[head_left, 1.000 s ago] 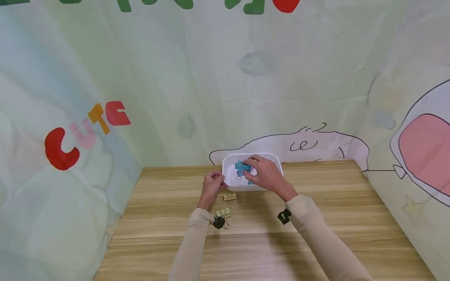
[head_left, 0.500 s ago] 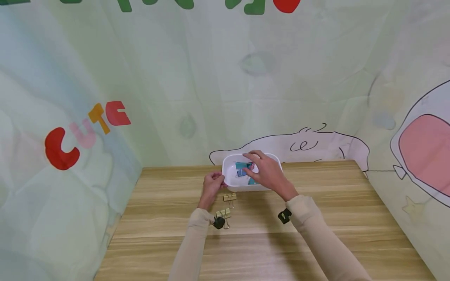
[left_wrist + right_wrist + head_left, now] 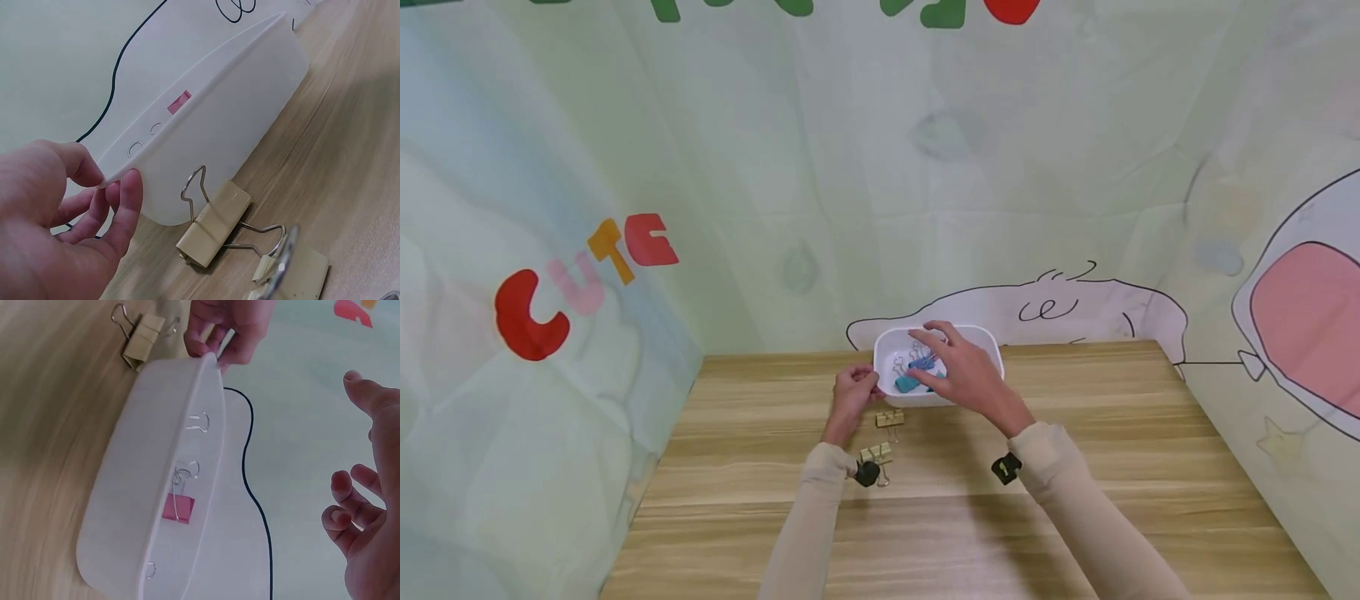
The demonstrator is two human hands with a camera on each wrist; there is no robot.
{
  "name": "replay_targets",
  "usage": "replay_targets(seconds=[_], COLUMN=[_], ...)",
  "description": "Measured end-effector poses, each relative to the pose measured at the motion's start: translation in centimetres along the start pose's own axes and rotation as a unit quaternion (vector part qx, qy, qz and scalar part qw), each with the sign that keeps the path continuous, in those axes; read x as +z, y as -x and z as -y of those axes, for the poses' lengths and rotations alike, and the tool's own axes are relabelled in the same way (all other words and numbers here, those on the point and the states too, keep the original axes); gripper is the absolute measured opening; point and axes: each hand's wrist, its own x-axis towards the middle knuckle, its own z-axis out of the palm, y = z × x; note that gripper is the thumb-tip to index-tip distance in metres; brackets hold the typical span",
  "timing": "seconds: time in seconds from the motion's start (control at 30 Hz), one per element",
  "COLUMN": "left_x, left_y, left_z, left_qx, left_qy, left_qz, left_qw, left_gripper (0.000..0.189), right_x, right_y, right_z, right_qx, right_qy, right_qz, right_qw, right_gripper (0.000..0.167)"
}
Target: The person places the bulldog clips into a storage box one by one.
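A white plastic box [image 3: 988, 338] stands near the table's back edge. My left hand [image 3: 852, 397] pinches the rim at its left end; in the left wrist view, thumb and fingers meet on that rim. Over the box hovers my right hand [image 3: 972, 373], fingers spread and holding nothing. Inside lie a teal binder clip [image 3: 906, 383] and a blue binder clip [image 3: 921, 363], plus more that the right hand partly covers. In the right wrist view a pink binder clip [image 3: 179, 508] shows behind the box wall, with several wire handles.
Two gold binder clips lie on the wooden table [image 3: 940, 517] before the box: one gold clip [image 3: 890, 419] close to its front wall, another gold clip [image 3: 877, 453] beside the left wrist. A printed cloth backdrop [image 3: 820, 167] rises right behind the table.
A second ago my right hand held a teal binder clip above the box. It has let go, and the clip now lies inside at the near left. My left hand has stayed put.
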Motion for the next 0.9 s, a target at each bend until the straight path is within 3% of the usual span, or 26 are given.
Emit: replay_targets(seconds=[0.3,0.6,0.9], left_x=[0.1,0.1,0.1], left_y=[0.1,0.0,0.0], left_z=[0.0,0.0,0.1], left_qx=[0.014,0.017,0.021], left_qy=[0.004,-0.002,0.011], left_qz=[0.003,-0.001,0.005], left_qw=[0.9999,0.9999,0.9997], left_gripper=[0.032,0.033,0.03], right_x=[2.6,5.7,8.9], right_y=[2.0,4.7,6.7], right_z=[1.7,3.0,3.7], right_qx=[-0.031,-0.053,-0.093], right_qy=[-0.015,-0.051,-0.064], right_qz=[0.026,0.106,0.106], right_qw=[0.9991,0.9916,0.988], right_gripper=[0.059,0.056,0.053])
